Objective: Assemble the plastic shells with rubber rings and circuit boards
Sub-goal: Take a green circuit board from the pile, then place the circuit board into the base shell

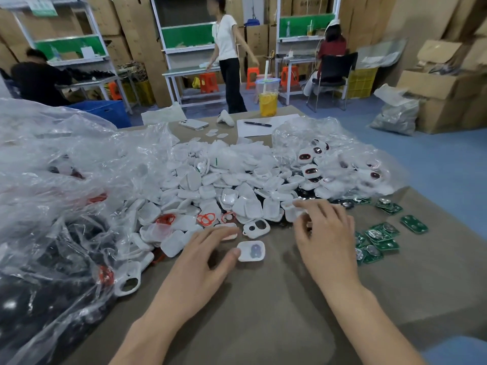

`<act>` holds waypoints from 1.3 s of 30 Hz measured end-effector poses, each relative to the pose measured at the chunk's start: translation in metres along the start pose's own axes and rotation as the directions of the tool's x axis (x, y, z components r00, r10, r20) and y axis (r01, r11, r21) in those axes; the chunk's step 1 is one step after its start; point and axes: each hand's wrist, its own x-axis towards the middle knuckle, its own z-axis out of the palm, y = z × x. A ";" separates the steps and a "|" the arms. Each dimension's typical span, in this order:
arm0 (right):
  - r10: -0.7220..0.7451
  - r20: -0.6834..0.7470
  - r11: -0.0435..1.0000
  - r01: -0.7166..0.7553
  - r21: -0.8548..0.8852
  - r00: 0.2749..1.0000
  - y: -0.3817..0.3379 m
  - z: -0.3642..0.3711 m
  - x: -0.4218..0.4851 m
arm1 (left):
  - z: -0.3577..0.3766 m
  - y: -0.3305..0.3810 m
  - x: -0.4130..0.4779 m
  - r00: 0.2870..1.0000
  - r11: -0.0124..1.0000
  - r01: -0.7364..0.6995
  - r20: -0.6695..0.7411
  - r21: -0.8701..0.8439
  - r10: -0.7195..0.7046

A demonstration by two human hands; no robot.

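A big heap of white plastic shells point(210, 185) covers the middle of the brown table point(263, 299). One shell point(251, 251) with a grey button pad lies alone in front of the heap. My left hand point(200, 262) rests flat beside it, fingers straight, the thumb tip touching its left edge. My right hand point(324, 233) reaches to the heap's front edge, and its fingers pinch a white shell point(293, 213). Red rubber rings point(207, 219) lie among the shells. Green circuit boards point(379, 238) are scattered to the right of my right hand.
Crumpled clear plastic bags point(52, 180) fill the left side; another bag point(342, 154) holds shells with red rings at the back right. A phone point(193, 124), paper with a pen point(258, 124) and a yellow drink cup point(268, 97) stand at the far edge. People work at benches behind.
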 end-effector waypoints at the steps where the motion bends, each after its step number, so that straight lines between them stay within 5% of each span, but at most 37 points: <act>1: 0.112 0.009 0.993 -0.112 -0.041 0.994 0.002 0.000 0.001 | 0.000 -0.001 0.000 0.999 0.999 0.031 -0.011 -0.026 -0.031; 3: 0.268 0.095 0.960 -0.258 -0.105 0.959 0.004 0.003 0.003 | 0.001 -0.001 -0.001 0.996 0.993 0.078 -0.029 -0.089 -0.081; 7: 0.284 0.210 0.938 -0.225 -0.265 0.936 0.006 0.007 0.004 | -0.001 -0.001 0.001 0.989 0.977 0.116 -0.066 -0.177 -0.130; 18: 0.264 0.138 0.931 -0.215 -0.296 0.954 0.006 0.009 0.003 | -0.002 -0.003 0.002 0.978 0.941 0.183 -0.041 -0.286 -0.203; 23: 0.258 0.029 0.952 -0.249 -0.177 0.966 0.006 0.005 0.006 | -0.002 -0.003 0.000 0.980 0.938 0.161 -0.062 -0.307 -0.189; 26: 0.134 0.012 0.979 -0.134 0.152 0.991 0.007 0.002 0.008 | -0.002 -0.002 0.000 0.980 0.939 0.148 -0.083 -0.310 -0.182; 28: 0.078 0.101 0.872 -0.117 0.475 0.992 0.002 0.001 0.006 | -0.002 -0.001 0.000 0.981 0.945 0.130 -0.100 -0.300 -0.166; 30: 0.056 0.268 0.658 -0.237 0.714 0.962 -0.008 0.002 0.006 | -0.002 -0.001 0.000 0.985 0.955 0.113 -0.095 -0.273 -0.144; 33: 0.001 0.484 0.354 -0.453 0.818 0.875 -0.026 0.006 0.012 | -0.001 -0.003 -0.001 0.992 0.971 0.082 -0.076 -0.223 -0.101; 36: -0.043 0.574 0.280 -0.541 0.793 0.818 -0.039 0.008 0.018 | 0.000 -0.002 0.001 0.992 0.973 0.054 -0.098 -0.225 -0.078; 39: -0.092 0.605 0.314 -0.553 0.771 0.791 -0.041 0.009 0.016 | 0.000 -0.001 0.001 0.991 0.972 0.033 -0.118 -0.234 -0.062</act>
